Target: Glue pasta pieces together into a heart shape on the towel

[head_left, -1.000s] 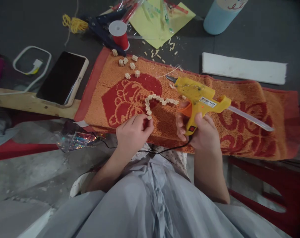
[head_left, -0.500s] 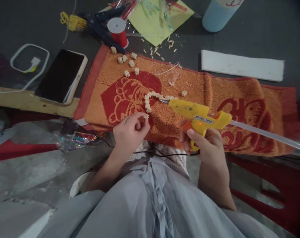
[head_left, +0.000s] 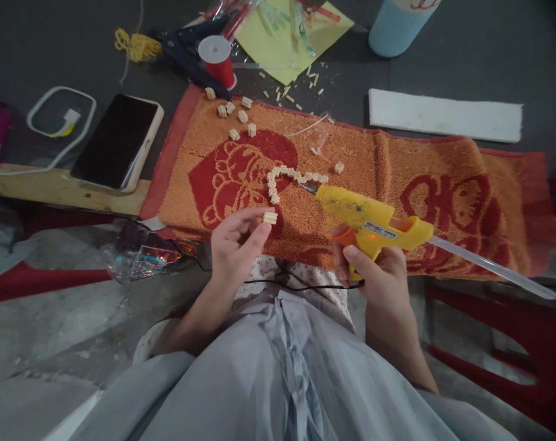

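Between thumb and fingertips, my left hand [head_left: 237,245] pinches a small pale bundle of short sticks [head_left: 270,218]. My right hand [head_left: 381,269] is wrapped round the grip of a yellow hot glue gun [head_left: 354,208], fingers at its orange trigger. A clear glue stick [head_left: 493,264] juts from the gun's rear. The metal nozzle points left, close to a curved chain of pale stick bundles [head_left: 284,173] lying on an orange and red towel [head_left: 346,144]. Several loose bundles [head_left: 243,116] rest on the towel's far left part, and a single one [head_left: 339,167] lies right of the chain.
At left are a phone [head_left: 116,142] and a white cable [head_left: 94,110]. Behind the towel stand a spool of red thread [head_left: 217,61], dark blue-handled pliers [head_left: 181,55], yellow paper [head_left: 282,43] and a blue bottle [head_left: 399,27]. A white strip [head_left: 443,115] lies at right.
My left fingers have turned and opened out somewhat, so the pinched stick bundle shows more fully. The glue gun has shifted slightly right and down, its nozzle still near the chain.
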Demonstrator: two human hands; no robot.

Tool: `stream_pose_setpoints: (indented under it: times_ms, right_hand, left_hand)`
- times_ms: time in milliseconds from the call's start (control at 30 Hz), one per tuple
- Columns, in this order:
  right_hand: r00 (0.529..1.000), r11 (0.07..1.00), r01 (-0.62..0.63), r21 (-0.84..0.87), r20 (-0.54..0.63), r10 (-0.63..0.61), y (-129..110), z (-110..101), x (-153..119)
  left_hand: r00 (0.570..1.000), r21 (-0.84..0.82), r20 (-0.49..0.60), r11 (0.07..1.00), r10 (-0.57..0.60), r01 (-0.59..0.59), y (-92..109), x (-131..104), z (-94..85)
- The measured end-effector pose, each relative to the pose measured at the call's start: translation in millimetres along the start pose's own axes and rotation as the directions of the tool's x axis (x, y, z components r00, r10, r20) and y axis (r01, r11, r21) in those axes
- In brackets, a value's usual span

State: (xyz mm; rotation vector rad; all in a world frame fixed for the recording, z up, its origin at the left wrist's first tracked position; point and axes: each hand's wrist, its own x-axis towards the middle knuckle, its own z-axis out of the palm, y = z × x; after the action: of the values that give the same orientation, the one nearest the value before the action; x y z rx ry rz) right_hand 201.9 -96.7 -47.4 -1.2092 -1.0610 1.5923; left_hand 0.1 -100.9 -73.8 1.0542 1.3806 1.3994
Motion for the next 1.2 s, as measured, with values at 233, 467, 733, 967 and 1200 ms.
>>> stream_pose_setpoints:
  times_ms: [233, 467, 733, 967, 1200]
  right_hand:
    - [0.998, 0.999, -0.008, 0.049, -0.058, 0.011, -4.8, 8.4, -7.2]
    - [1.0, 0.996, -0.019, 0.091, 0.007, 0.018, -3.0, 4.8, -12.5]
    - [0.993, 1.0, -0.018, 0.021, 0.117, 0.015, 1.5, -3.1, -23.2]
    - [0.979, 0.999, 0.011, 0.036, 0.205, -0.018, 3.7, -6.3, -16.2]
    - [0.974, 0.994, -0.029, 0.102, 0.224, 0.005, 4.4, -9.2, -13.2]
  left_hand:
    - [0.882, -0.479, 0.315, 0.743, -0.351, 0.467, 21.9, 2.4, 2.6]
    - [0.991, -0.353, 0.065, 0.927, -0.113, 0.129, 7.8, -4.0, 3.2]
    - [0.857, 0.532, 0.048, 0.713, 0.512, -0.456, 7.1, -4.6, -8.6]
    - [0.822, 0.701, 0.118, 0.54, 0.557, -0.467, 13.1, -3.7, -10.9]
    - [0.776, 0.702, 0.176, 0.475, 0.605, -0.53, 18.3, -2.3, -9.6]
